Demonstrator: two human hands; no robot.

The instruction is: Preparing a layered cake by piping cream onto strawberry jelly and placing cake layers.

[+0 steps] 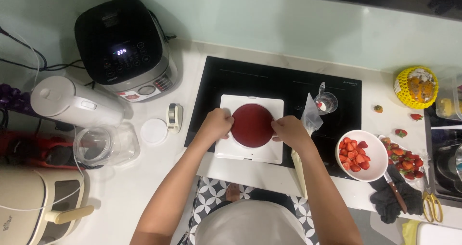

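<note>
Both hands, the left hand (pixel 216 123) and the right hand (pixel 288 130), grip the round red cake layer (pixel 251 124) by its edges on the white square board (pixel 250 151).

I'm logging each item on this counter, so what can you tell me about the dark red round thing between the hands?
The dark red disc is a flat, matte, evenly coloured round, possibly a cake layer. It lies flat in the upper middle of a white square board with rounded corners, which rests on the black cooktop. The left hand touches its left edge and the right hand its right edge. Nothing lies on top of it.
</note>
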